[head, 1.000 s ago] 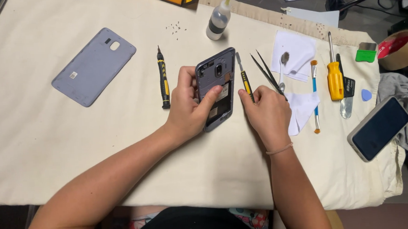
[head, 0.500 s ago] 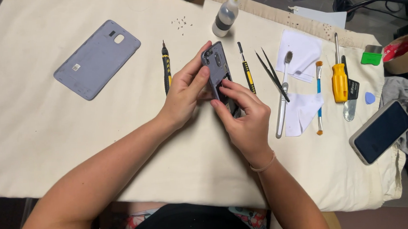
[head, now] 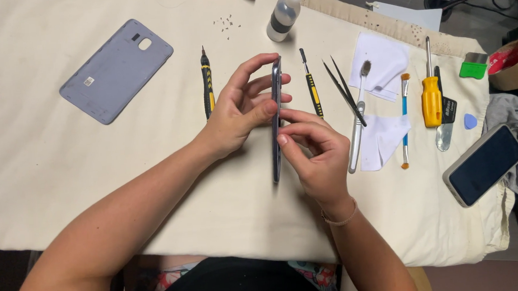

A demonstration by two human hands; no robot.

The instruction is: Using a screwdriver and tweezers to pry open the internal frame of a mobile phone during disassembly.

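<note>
A small electronics-repair workshop — the worktop [head: 64, 193] is draped in cream cloth, and around the orange-handled screwdriver [head: 431, 99] lie repair tools: tweezers [head: 344, 89] and a brush [head: 405, 118] to its left, a roll of tape [head: 515, 64] to its right, a detached grey phone back cover [head: 116, 70] far left.

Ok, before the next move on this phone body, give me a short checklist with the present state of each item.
1. Phone body held by both hands, on edge: ok.
2. Left hand grips its upper part: ok.
3. Right hand fingertips pinch its side edge: ok.
4. Loose screws grouped apart from the hands: ok.
5. Back cover off and lying aside: ok.
6. Parts inside the body seated: cannot tell, only the edge shows.
</note>
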